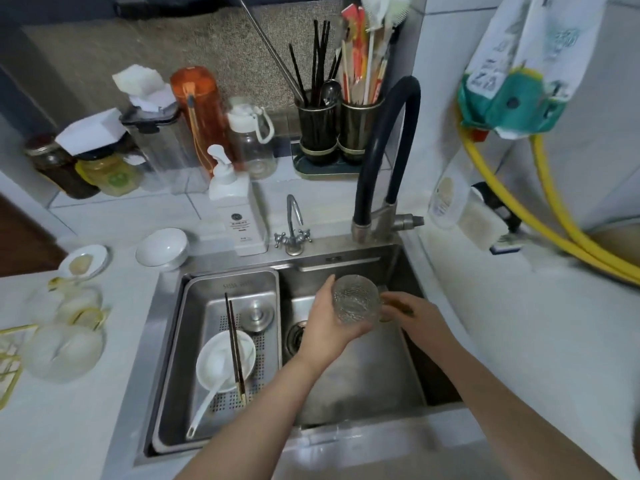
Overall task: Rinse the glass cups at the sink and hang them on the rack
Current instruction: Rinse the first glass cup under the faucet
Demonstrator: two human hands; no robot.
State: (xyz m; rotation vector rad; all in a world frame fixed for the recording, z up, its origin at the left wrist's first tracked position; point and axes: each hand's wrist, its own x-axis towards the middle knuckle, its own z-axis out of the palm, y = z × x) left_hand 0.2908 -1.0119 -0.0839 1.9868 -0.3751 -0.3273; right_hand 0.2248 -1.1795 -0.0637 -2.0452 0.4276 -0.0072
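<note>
My left hand grips a textured glass cup over the sink; my right hand fingers pinch its gold handle.

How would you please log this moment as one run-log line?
stage: rinsing | left hand: holds glass cup over sink | right hand: pinches cup handle | black faucet: no water visible

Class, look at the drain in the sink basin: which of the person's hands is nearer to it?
Left. The left hand holds the glass cup just right of the drain; the right hand is farther right.
</note>
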